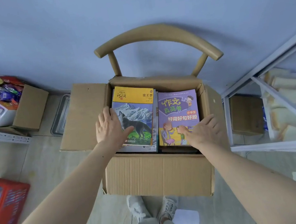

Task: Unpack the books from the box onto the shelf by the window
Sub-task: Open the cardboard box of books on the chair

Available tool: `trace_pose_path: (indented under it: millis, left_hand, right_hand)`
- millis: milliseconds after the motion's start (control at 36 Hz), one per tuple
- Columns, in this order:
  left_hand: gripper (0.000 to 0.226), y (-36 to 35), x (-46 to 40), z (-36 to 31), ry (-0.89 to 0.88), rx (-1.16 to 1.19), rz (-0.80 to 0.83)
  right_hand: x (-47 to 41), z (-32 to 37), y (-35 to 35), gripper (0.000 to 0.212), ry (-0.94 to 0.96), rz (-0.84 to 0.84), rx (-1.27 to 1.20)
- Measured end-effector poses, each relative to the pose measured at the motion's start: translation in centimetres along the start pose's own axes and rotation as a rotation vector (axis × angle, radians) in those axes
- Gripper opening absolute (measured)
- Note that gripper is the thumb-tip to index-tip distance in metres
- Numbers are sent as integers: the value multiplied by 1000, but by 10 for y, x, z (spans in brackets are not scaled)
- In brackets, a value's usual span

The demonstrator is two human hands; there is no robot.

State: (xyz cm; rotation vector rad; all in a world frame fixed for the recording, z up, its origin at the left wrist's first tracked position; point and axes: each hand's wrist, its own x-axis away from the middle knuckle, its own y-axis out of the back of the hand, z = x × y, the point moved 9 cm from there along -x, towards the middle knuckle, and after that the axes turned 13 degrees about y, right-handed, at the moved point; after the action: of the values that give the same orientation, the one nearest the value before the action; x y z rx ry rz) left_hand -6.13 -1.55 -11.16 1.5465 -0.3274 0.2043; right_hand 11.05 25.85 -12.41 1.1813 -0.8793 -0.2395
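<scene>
An open cardboard box (159, 174) sits on a wooden chair (154, 33) in front of me. Inside lie two stacks of books side by side. The left stack is topped by a yellow book with a wolf on its cover (137, 113), the right stack by a purple book with cartoon children (178, 107). My left hand (110, 128) rests flat on the left edge of the wolf book, fingers straight. My right hand (202, 132) lies over the lower right corner of the purple book, fingers reaching down toward the stack's edge; its fingertips are partly hidden.
A white metal shelf (276, 95) with wrapped bread stands to the right, a small cardboard box (246, 115) under it. At left are a carton of snack packets (6, 103), a metal tray (60, 116) and a red crate (3, 208). My feet (152, 206) stand below the box.
</scene>
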Motion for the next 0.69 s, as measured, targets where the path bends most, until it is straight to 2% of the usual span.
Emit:
trace_pose_path:
  millis: [83, 167, 222, 278, 389, 444, 528, 583, 694]
  left_hand:
    - [80, 9, -3, -12, -47, 129, 20]
    - [81, 7, -13, -12, 3, 250, 118]
    - [85, 5, -20, -13, 27, 295, 161]
    - [89, 2, -24, -13, 63, 347, 214]
    - [88, -5, -31, -11, 152, 404, 310]
    - [86, -5, -33, -11, 172, 413, 328]
    - [89, -5, -32, -10, 222, 462, 341]
    - [88, -6, -32, -9, 257, 483, 340]
    - [72, -10, -34, -12, 301, 494, 343]
  right_hand:
    - [-4, 29, 19, 103, 139, -102, 133]
    - [-10, 68, 24, 80, 268, -141, 51]
    - [-15, 94, 18, 63, 344, -103, -91]
    - [-18, 119, 3, 55, 376, 9, -263]
    - [-22, 147, -24, 40, 275, 132, -487]
    - [-24, 153, -32, 43, 220, 142, -479]
    - [-27, 156, -36, 69, 156, 101, -404]
    - [-28, 158, -37, 77, 130, 85, -390]
    - [-32, 156, -42, 58, 26, 98, -537]
